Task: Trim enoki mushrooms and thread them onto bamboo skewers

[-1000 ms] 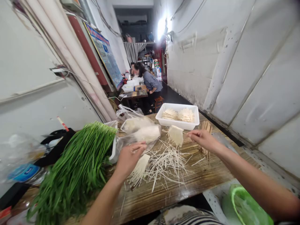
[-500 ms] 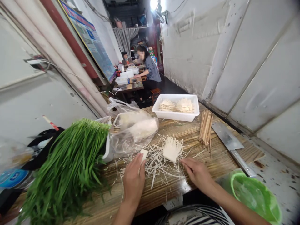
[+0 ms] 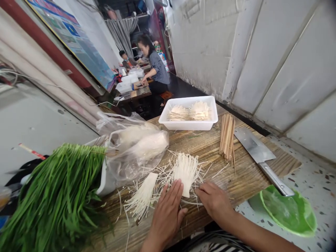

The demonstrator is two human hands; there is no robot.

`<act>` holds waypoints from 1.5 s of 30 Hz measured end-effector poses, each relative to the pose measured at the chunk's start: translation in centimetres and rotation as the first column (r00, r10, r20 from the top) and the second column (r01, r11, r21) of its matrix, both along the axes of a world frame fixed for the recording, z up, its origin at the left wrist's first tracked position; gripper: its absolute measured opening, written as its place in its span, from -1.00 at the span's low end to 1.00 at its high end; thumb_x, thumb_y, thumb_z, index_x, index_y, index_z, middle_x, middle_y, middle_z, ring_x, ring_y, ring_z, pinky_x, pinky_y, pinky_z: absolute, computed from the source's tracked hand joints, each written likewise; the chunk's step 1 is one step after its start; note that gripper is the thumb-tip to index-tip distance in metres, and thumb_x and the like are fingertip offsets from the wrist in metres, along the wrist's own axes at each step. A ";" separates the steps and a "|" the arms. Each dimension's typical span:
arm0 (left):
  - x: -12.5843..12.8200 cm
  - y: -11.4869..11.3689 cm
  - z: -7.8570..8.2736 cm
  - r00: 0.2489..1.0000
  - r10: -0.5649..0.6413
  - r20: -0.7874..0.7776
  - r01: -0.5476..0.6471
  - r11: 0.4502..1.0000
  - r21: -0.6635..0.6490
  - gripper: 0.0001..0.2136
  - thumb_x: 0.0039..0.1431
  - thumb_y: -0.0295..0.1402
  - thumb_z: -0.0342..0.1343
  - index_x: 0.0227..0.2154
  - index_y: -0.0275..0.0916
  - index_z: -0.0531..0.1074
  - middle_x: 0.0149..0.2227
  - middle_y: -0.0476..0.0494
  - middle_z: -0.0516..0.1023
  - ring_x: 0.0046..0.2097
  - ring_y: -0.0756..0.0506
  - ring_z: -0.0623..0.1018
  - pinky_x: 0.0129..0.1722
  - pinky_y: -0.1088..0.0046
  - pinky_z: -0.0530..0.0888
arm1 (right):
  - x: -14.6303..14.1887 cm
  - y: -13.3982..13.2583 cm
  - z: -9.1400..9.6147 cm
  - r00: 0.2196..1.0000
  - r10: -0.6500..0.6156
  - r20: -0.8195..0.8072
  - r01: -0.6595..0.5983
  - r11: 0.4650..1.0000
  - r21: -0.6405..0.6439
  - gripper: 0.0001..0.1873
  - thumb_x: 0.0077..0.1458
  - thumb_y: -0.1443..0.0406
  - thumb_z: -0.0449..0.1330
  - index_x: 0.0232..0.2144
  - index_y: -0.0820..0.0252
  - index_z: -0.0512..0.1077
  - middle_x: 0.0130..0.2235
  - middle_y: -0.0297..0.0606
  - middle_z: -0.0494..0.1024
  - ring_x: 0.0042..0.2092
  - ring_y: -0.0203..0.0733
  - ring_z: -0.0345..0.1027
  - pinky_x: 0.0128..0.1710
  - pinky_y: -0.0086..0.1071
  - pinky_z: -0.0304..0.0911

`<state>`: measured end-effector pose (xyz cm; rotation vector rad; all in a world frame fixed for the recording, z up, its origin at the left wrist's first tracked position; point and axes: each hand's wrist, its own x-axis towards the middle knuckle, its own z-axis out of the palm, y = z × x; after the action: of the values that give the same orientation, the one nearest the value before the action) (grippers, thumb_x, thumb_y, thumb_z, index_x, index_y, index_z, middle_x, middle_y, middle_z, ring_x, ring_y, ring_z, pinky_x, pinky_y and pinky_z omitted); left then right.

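A fanned bunch of enoki mushrooms (image 3: 186, 171) lies on the wooden table among loose stems, caps pointing away from me. My left hand (image 3: 169, 210) rests on its left lower side, fingers stretched out flat. To the left lies a second enoki bunch (image 3: 145, 196), its cut end pointing away and its caps toward me; no hand touches it. Just right of the first bunch's base is my right hand (image 3: 215, 201), fingers curled together in a pinch. Whatever those fingertips hold, if anything, is too small or hidden to make out.
A white tub (image 3: 188, 123) holds skewered enoki. Bamboo skewers (image 3: 227, 138) and a cleaver (image 3: 253, 147) lie at right, above a green bin (image 3: 288, 210). Leafy greens (image 3: 57, 189) and a plastic bag (image 3: 141, 147) stand left. Two people (image 3: 157, 68) sit farther back.
My left hand has left the smaller enoki bunch, now spread on the left, and moved right onto the other bunch, which looks more fanned out. My right hand stays close by, still pinched.
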<state>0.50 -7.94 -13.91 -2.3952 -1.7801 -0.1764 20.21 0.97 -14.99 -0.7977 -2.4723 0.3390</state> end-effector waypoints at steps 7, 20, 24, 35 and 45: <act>0.2 0.1 -0.2 1.000 0.003 0.021 -0.002 1.000 -0.031 -0.43 0.25 -0.27 -0.09 0.27 -0.34 -0.06 0.28 -0.24 0.13 0.30 -0.15 0.10 0.27 0.14 0.02 | 0.0 0.1 -0.2 1.000 0.013 0.008 -0.013 0.999 -0.036 -0.88 0.14 0.43 0.11 -0.37 0.22 0.44 -0.41 -0.26 0.40 -0.35 -0.18 0.17 -0.35 -0.36 0.09; -3.7 -2.0 2.2 0.899 0.297 0.323 -0.371 0.908 0.197 -0.43 0.25 -0.42 -0.09 0.28 -0.17 -0.12 0.30 -0.25 0.09 0.32 -0.17 0.05 0.25 0.03 0.09 | 1.2 3.6 4.4 0.990 -0.034 -0.139 0.059 0.983 0.175 -0.78 0.21 0.41 0.03 -0.20 0.29 0.47 -0.30 -0.13 0.49 -0.29 -0.18 0.29 -0.34 -0.35 0.25; -1.4 -1.7 2.0 0.977 0.077 0.198 -0.075 0.997 -0.019 -0.43 0.21 -0.28 0.01 0.25 -0.10 -0.01 0.31 -0.21 0.07 0.32 -0.21 0.02 0.23 0.01 0.13 | 1.2 6.8 8.4 0.970 -0.074 -0.233 0.129 0.965 0.230 -0.81 0.18 0.39 0.09 -0.26 0.31 0.51 -0.33 -0.12 0.51 -0.31 -0.19 0.35 -0.37 -0.37 0.31; 0.4 6.8 0.3 0.948 0.020 0.319 -0.011 0.999 -0.031 -0.60 0.19 -0.22 0.05 0.09 -0.14 0.30 0.17 -0.27 0.33 0.25 -0.19 0.23 0.23 0.05 0.10 | 2.2 7.4 12.5 0.945 -0.093 -0.313 0.133 0.985 0.111 -0.81 0.19 0.29 0.07 -0.25 0.14 0.49 -0.31 -0.21 0.49 -0.29 -0.18 0.39 -0.30 -0.31 0.33; -1.7 7.1 2.5 0.824 0.100 0.558 -0.256 0.944 0.207 -0.77 0.24 -0.38 -0.04 -0.16 -0.18 0.50 -0.08 -0.21 0.57 -0.01 -0.14 0.52 0.08 0.06 0.37 | 2.8 7.3 11.8 0.907 -0.156 -0.392 0.148 0.988 -0.051 -0.81 0.19 0.28 0.07 -0.31 0.18 0.49 -0.35 -0.21 0.49 -0.31 -0.17 0.38 -0.32 -0.31 0.31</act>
<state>-1.24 -0.88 -11.40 -2.0842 -2.0147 -1.1012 23.01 8.30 -3.24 -0.8328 -2.0200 0.4223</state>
